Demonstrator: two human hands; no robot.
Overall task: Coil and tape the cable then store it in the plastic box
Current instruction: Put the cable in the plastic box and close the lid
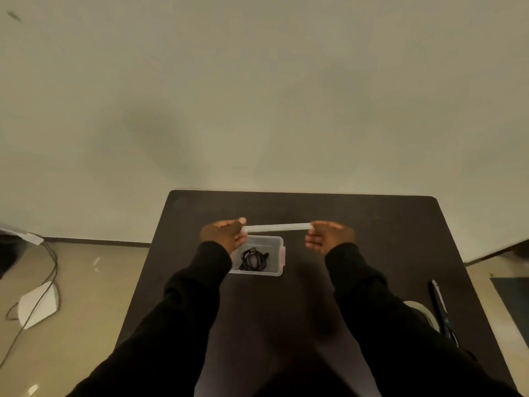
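Note:
A clear plastic box (281, 260) stands on the dark table (357, 213), a little left of centre. Inside it lies the coiled black cable (253, 258). Just beyond and above the box, a flat translucent white piece (277, 227) is seen edge-on; it looks like the box lid. My left hand (224, 234) pinches its left end and my right hand (329, 236) pinches its right end, so it spans level between them. My left wrist covers the box's near-left corner. Both arms wear black sleeves.
Black-handled scissors (440, 308) lie near the table's right edge. Beside them a pale tape roll (420, 309) is partly hidden by my right sleeve. On the floor at left are a dark wire (53, 270) and a white object (37, 305).

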